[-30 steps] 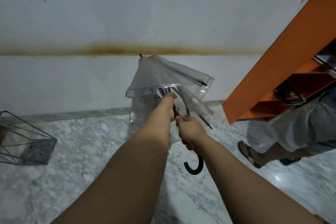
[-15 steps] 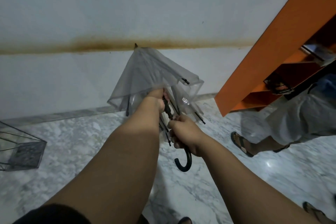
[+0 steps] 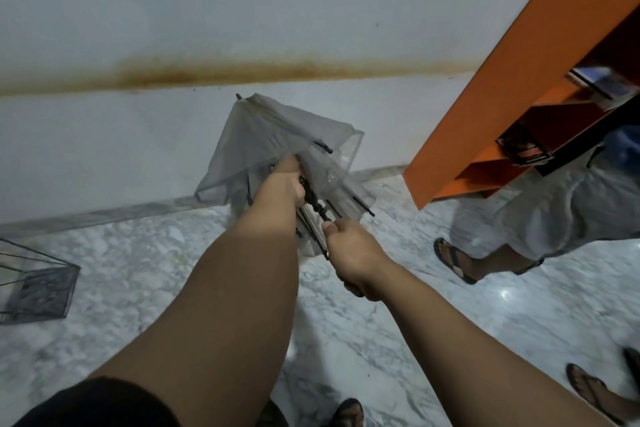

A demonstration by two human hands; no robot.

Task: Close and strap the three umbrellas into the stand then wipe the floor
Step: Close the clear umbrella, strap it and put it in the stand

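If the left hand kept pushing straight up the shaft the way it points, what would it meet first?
The left hand is already inside the half-folded clear umbrella; straight on, it would likely meet the top of the canopy near the tip, then the white wall. Depth is unclear.

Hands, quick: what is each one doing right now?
Left hand: closed around the shaft of the clear umbrella, up inside the canopy.
Right hand: closed on the same umbrella's handle end.

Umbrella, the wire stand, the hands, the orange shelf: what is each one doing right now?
Clear umbrella: half folded, canopy loose, unstrapped, tip pointing at the wall.
Left hand: gripping up by the ribs.
Right hand: closed on the shaft's lower end.
Wire stand: on the floor, no umbrella visible inside.
Orange shelf: holds sandals.
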